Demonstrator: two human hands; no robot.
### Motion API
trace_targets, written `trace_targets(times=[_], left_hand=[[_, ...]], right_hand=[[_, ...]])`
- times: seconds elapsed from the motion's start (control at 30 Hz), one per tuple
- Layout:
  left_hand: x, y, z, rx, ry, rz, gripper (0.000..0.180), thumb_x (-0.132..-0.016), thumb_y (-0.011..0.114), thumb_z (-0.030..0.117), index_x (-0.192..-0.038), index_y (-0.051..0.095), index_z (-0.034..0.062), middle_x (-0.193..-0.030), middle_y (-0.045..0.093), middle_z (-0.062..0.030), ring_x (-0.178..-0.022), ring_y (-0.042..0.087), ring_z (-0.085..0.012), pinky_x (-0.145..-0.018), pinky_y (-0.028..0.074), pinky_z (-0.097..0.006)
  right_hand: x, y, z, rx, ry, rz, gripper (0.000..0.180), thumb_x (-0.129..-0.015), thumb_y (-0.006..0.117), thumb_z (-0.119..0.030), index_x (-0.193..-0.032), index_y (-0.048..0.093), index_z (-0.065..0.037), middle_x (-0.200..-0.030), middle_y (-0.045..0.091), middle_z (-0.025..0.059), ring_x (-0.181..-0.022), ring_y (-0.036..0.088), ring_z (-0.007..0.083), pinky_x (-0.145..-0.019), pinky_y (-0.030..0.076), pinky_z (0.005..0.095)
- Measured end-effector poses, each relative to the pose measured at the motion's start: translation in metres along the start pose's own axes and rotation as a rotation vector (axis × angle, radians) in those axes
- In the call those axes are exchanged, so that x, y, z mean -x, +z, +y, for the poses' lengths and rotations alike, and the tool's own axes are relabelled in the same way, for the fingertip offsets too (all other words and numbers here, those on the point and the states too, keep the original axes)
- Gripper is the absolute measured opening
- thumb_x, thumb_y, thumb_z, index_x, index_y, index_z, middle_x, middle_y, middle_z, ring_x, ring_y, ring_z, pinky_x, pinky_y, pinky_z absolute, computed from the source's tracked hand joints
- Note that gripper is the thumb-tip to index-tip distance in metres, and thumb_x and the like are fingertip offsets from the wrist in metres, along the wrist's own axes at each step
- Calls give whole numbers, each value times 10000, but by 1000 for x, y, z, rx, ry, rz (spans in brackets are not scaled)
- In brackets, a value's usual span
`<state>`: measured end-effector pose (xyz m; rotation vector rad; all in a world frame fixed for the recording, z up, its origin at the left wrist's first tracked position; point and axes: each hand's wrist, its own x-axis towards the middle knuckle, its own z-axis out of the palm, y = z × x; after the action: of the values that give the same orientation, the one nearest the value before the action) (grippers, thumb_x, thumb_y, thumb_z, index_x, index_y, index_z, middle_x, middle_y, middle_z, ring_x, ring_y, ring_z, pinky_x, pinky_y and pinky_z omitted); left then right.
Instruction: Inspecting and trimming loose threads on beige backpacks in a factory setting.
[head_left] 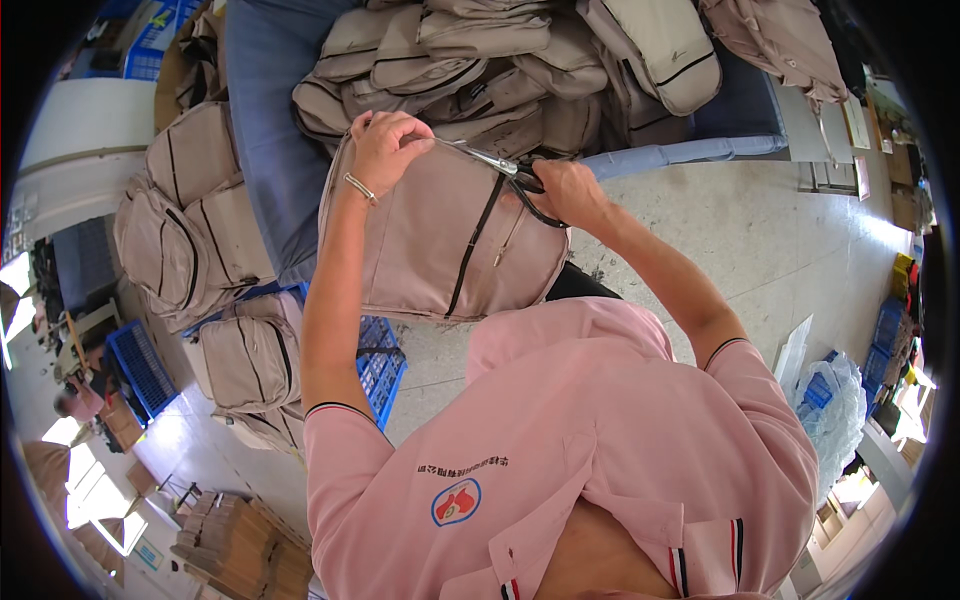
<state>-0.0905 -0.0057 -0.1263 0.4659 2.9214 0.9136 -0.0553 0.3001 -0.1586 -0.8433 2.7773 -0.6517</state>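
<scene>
A beige backpack (420, 230) with a black zipper line and a small zipper pull lies across my lap, before a blue-lined bin. At its upper left edge, my left hand (388, 150) is closed, thumb and fingers pinched on the backpack's edge; whether a thread is also between them is too small to tell. My right hand (570, 192) grips the black handles of a pair of scissors (492, 160). The metal blades point left along the backpack's top edge, toward my left hand. They lie close to the fabric; whether they touch it I cannot tell.
The blue-lined bin (270, 150) ahead holds a heap of beige backpacks (470, 50). More backpacks (205, 220) are stacked at the left, near a blue crate (380, 370). Stacked cardboard (235, 550) stands at lower left, a clear plastic bag (832, 410) at right.
</scene>
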Motion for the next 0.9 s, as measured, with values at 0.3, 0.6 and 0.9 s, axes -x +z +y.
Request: trace_targets(times=[0.3, 0.6, 0.9], left_hand=[[4, -3, -2, 120, -25, -14, 221, -859, 682, 172, -1076, 638, 173, -876, 610, 54, -881, 599, -98, -1086, 212, -368], [3, -1, -10, 189, -63, -32, 289, -861, 653, 146, -1141, 589, 179, -894, 637, 49, -914, 603, -106, -1094, 218, -399], [4, 19, 11, -115, 92, 64, 137, -846, 693, 338, -888, 727, 213, -919, 650, 65, -1068, 561, -151, -1138, 108, -555]], right_hand=[[-25, -17, -9, -48, -55, -48, 625, -814, 674, -608, -766, 541, 0, -783, 612, 192, -747, 622, 410, -654, 480, 474], [-33, -5, -13, -58, 29, -82, 735, -788, 619, -716, -716, 591, 15, -683, 625, 239, -728, 643, 431, -662, 510, 492], [12, -20, 28, -166, 227, -107, 709, -773, 641, -720, -746, 585, -13, -697, 599, 191, -720, 612, 418, -619, 446, 482]])
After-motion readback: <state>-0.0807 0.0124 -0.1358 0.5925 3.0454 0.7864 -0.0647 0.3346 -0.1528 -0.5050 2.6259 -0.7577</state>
